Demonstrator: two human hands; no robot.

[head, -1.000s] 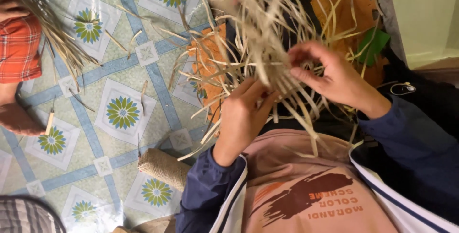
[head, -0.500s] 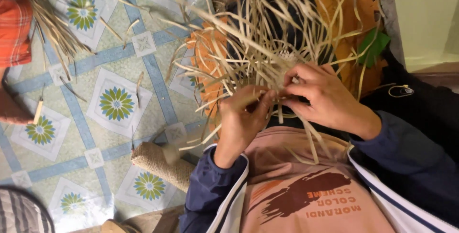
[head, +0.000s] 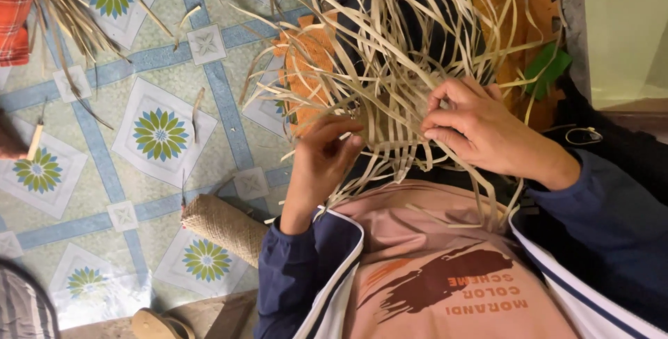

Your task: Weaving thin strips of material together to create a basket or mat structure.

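Pale straw-coloured strips (head: 403, 68) fan out in a loose tangle above the person's lap, their lower ends gathered into a woven patch between both hands. The left hand (head: 323, 162) comes up from below with its fingers curled, pinching a few strips near the woven patch. The right hand (head: 480, 130) lies over the strips from the other side, fingers bent and pressing down on several of them, thumb tucked under; it grips the bundle rather than lying slack. Behind the strips sits an orange woven piece (head: 306, 75), partly hidden, with a green scrap (head: 546, 68) at its far edge. The floor (head: 160, 137) is covered in a patterned sheet of blue lines and green flower medallions, strewn with stray slivers. A roll of coarse brown twine (head: 223, 224) lies on it just beside the left sleeve. At the top left corner, another bundle of dry strips (head: 66, 12) spreads from beside a red checked cloth (head: 15, 5) belonging to someone else.
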